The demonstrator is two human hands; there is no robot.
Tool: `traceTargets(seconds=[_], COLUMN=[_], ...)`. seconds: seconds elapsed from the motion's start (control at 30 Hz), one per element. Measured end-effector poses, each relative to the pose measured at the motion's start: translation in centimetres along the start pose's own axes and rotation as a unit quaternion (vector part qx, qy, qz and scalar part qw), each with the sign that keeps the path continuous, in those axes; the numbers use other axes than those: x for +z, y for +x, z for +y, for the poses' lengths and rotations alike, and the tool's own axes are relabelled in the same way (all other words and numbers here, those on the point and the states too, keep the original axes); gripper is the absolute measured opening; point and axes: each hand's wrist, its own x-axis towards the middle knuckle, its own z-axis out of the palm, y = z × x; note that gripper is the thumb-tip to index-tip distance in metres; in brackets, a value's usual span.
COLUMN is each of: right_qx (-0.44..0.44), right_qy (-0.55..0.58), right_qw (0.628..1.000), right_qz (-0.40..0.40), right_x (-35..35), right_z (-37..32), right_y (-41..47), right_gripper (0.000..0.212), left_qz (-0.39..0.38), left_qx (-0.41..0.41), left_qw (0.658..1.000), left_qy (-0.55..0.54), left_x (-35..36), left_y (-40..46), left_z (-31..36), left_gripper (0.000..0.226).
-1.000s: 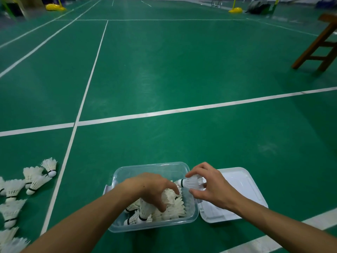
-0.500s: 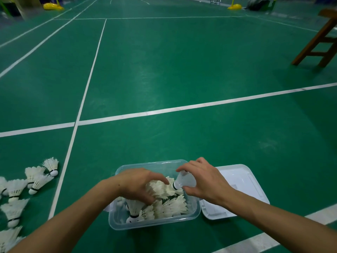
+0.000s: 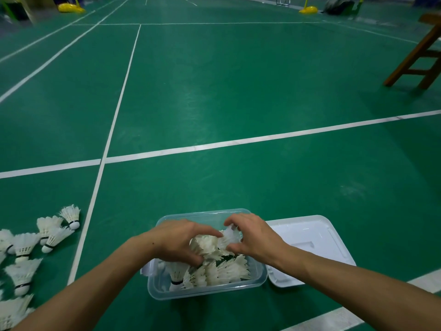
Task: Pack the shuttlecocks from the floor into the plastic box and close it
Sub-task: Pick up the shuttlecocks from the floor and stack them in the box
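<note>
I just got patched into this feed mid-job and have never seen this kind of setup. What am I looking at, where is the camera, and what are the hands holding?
There is no machine here: a person works with two bare hands, and the one camera sits on their head, looking forward and down. The floor is a green badminton court with white lines. In front of them stands a clear plastic box, partly filled with white shuttlecocks. Its white lid lies on the floor just right of the box, so the box is not yet closed. The left hand grips a bunch of shuttlecocks over the box; the right hand pinches one more shuttlecock beside it. More loose shuttlecocks wait on the floor at the left. A wooden chair stands far right.
</note>
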Motion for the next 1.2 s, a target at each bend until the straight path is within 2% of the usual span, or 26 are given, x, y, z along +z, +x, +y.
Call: traceTargets(seconds=[0.1,0.23,0.33,0.43,0.53,0.63,0.7,0.87,0.97,1.2], right_qx=[0.009,0.030,0.018,-0.015,-0.037,-0.051,-0.051,-0.015,0.015,0.101], right_qy=[-0.028,-0.032,-0.064,-0.132,-0.182,-0.209,-0.203,-0.140,-0.100,0.017], right_qw=[0.999,0.994,0.990,0.982,0.972,0.965,0.965,0.977,0.981,0.972], right_qz=[-0.023,-0.098,-0.123,-0.132,-0.146,-0.153,-0.157,-0.161,-0.166,-0.209], right_x=[0.4,-0.2,-0.6,-1.0,-1.4,-1.3,-1.1,-1.6,-2.0,-1.8], right_z=[-0.3,-0.1,0.0,-0.5,-0.9,-1.1,-1.0,-0.3,-0.2,-0.9], right_y=[0.0,-0.1,-0.2,-0.1,-0.1,-0.3,-0.3,0.4,1.0,1.9], right_gripper=[0.064,0.075,0.070,0.070,0.069,0.068,0.072,0.085,0.086,0.094], left_qz=[-0.007,-0.014,-0.016,-0.007,0.023,0.024,0.009,0.001,-0.002,0.000], left_qx=[0.002,-0.001,-0.009,-0.008,-0.040,-0.059,-0.054,-0.052,-0.054,-0.060], left_qw=[1.000,1.000,0.999,0.996,0.990,0.992,0.994,0.997,0.997,0.997], left_qy=[0.004,-0.007,-0.028,-0.093,-0.130,-0.107,-0.089,-0.053,-0.046,-0.056], left_x=[0.3,0.7,0.9,1.2,1.6,2.1,2.4,2.8,2.8,3.0], left_y=[0.5,1.3,1.5,1.1,0.6,0.5,0.6,1.4,1.6,2.0], left_z=[0.3,0.6,0.3,-0.2,-1.7,-2.4,-2.1,-1.2,-0.9,-0.9], left_gripper=[0.074,0.076,0.080,0.081,0.075,0.062,0.059,0.069,0.070,0.071])
